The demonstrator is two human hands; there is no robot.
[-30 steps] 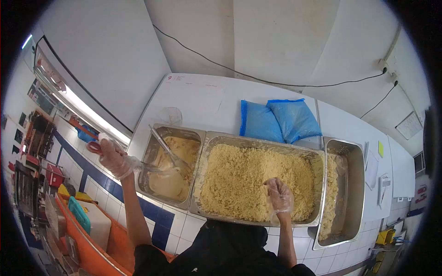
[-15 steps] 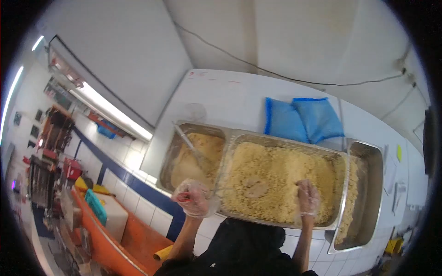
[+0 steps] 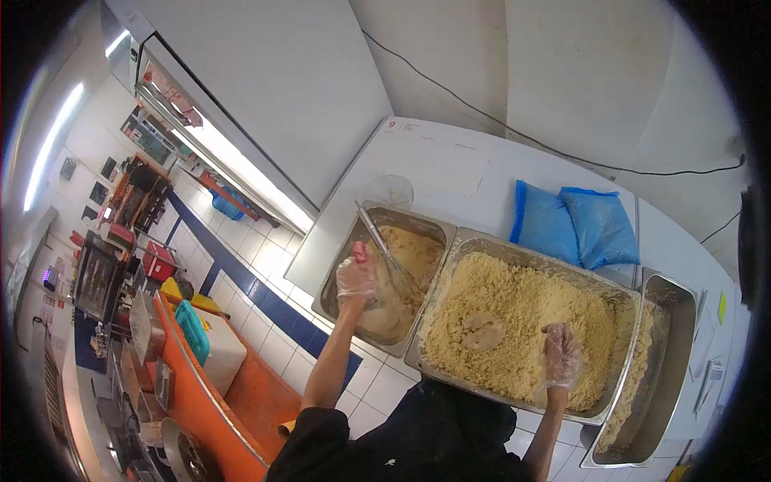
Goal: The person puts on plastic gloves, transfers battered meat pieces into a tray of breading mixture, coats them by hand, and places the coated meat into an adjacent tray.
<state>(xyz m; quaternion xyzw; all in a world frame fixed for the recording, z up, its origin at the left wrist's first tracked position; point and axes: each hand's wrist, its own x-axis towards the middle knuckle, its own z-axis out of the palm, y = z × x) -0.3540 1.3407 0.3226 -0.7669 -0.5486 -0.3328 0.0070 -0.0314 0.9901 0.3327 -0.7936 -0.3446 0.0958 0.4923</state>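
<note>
My left hand (image 3: 356,279), in a clear plastic glove, is closed around a reddish-pink piece (image 3: 360,252) that looks like raw meat. It is over the left edge of a steel pan (image 3: 324,299) of pale batter (image 3: 384,320). A wire whisk (image 3: 391,255) leans in that pan, its handle on the far rim. My right hand (image 3: 562,357), gloved too and dusted with coating, is above the yellowish crumbs (image 3: 522,309) in the larger middle pan (image 3: 514,387). Its fingers are curled together; anything inside them is hidden. A pale, smooth patch (image 3: 483,330) lies among the crumbs.
Two blue bags (image 3: 572,225) lie behind the middle pan. A narrower steel pan (image 3: 671,353) with crumbs along its left side stands at the right. A clear round container (image 3: 391,191) is behind the batter. An orange bin (image 3: 261,402) stands on the floor at left.
My left hand has moved away from me and up along the batter pan, carrying the reddish piece. My right hand stays over the crumbs. The whole view has shifted and tilted.
</note>
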